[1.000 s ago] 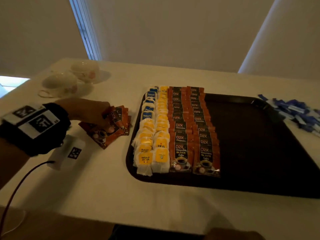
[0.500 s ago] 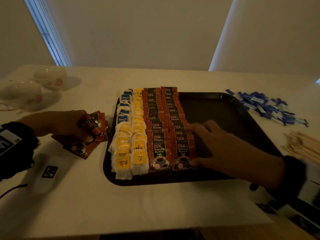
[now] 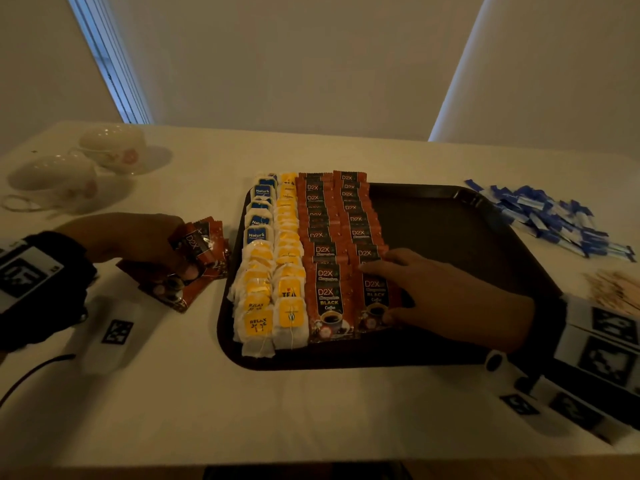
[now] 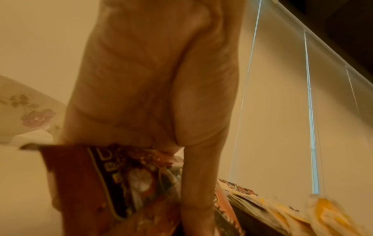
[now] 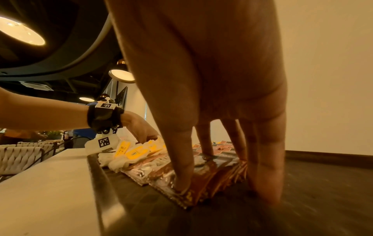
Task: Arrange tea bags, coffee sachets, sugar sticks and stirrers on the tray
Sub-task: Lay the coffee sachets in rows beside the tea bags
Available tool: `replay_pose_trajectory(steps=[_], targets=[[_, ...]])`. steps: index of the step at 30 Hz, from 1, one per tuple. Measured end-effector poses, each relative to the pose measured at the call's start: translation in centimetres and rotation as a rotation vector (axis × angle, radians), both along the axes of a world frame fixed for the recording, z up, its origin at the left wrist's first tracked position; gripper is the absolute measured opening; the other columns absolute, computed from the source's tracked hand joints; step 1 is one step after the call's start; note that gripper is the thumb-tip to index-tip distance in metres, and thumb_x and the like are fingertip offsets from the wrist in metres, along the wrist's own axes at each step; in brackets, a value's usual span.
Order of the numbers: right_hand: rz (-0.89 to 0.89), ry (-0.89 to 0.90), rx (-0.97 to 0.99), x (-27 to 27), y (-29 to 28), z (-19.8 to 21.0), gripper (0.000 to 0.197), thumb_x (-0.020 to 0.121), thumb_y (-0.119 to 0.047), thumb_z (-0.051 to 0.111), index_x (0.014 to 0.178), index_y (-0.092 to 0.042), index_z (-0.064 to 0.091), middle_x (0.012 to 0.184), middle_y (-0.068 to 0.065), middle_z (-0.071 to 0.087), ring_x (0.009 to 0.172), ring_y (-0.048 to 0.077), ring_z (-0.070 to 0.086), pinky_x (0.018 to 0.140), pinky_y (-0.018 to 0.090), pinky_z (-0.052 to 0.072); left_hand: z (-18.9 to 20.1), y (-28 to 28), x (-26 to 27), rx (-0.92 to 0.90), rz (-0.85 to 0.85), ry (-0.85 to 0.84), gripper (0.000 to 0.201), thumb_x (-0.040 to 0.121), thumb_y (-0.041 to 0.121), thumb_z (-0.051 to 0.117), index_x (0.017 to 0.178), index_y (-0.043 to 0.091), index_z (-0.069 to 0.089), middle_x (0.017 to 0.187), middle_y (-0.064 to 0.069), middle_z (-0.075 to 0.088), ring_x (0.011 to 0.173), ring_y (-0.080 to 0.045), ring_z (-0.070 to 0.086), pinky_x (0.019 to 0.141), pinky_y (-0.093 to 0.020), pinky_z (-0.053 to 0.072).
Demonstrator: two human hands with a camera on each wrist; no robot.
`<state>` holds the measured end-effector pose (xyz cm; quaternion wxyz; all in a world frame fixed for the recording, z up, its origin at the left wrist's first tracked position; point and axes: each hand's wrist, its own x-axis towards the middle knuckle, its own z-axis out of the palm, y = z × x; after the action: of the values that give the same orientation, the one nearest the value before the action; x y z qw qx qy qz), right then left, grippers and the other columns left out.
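A dark tray (image 3: 450, 348) holds two columns of tea bags (image 3: 273, 271) at its left side. Beside them lie two columns of brown coffee sachets (image 3: 325, 258). My right hand (image 3: 381, 293) rests flat on the right column's near end, fingers spread, thumb on the nearest sachet (image 5: 201, 183). Left of the tray my left hand (image 3: 180, 261) pinches a coffee sachet (image 3: 195, 241) above a small loose pile (image 3: 173, 296). The left wrist view shows that sachet (image 4: 105, 183) held between thumb and fingers. Blue sugar sticks (image 3: 547, 220) and wooden stirrers (image 3: 613, 292) lie on the table to the right.
Two white floral cups (image 3: 86, 168) stand at the table's far left. The right half of the tray is bare. A white tag with a black marker (image 3: 114, 332) and a cable lie near my left wrist. The table's front edge is close below.
My right hand came into view and settled on the right coffee column. My left hand stays at the loose pile with a sachet tilted up in its fingers.
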<state>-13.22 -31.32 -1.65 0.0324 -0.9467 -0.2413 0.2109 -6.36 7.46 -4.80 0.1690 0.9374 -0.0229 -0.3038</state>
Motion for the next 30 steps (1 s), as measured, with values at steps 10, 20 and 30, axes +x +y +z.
replay_pose_trajectory(steps=[10, 20, 30], targets=[[0.02, -0.002, -0.091, -0.3, 0.2, 0.0, 0.075, 0.09, -0.045, 0.051, 0.145, -0.044, 0.0, 0.156, -0.007, -0.004, 0.14, 0.017, 0.022, 0.111, 0.03, 0.024, 1.6, -4.4, -2.5, -0.028, 0.207, -0.106, 0.036, 0.072, 0.013, 0.08, 0.094, 0.018, 0.052, 0.09, -0.003, 0.062, 0.079, -0.02, 0.064, 0.06, -0.026, 0.049], [-0.069, -0.065, 0.043, -2.0, 0.7, 3.5, 0.088, 0.068, -0.071, 0.031, 0.137, -0.047, -0.017, 0.155, -0.012, -0.011, 0.143, 0.018, 0.005, 0.113, 0.042, 0.017, 5.4, -2.8, -3.9, -0.343, 0.277, -0.172, 0.071, 0.032, 0.043, 0.092, 0.09, 0.014, 0.066, 0.075, -0.004, 0.073, 0.064, -0.017, 0.07, 0.059, -0.028, 0.05], [-0.23, -0.087, 0.905, 1.0, 7.8, 4.3, 0.047, 0.083, -0.052, 0.055, 0.123, -0.028, 0.05, 0.115, -0.01, 0.059, 0.095, 0.006, 0.06, 0.077, 0.029, 0.053, 9.3, -11.0, -3.8, -0.794, 0.053, -0.191, 0.025, 0.076, 0.008, 0.063, 0.099, 0.019, 0.061, 0.087, 0.003, 0.074, 0.081, -0.013, 0.071, 0.062, -0.018, 0.054]])
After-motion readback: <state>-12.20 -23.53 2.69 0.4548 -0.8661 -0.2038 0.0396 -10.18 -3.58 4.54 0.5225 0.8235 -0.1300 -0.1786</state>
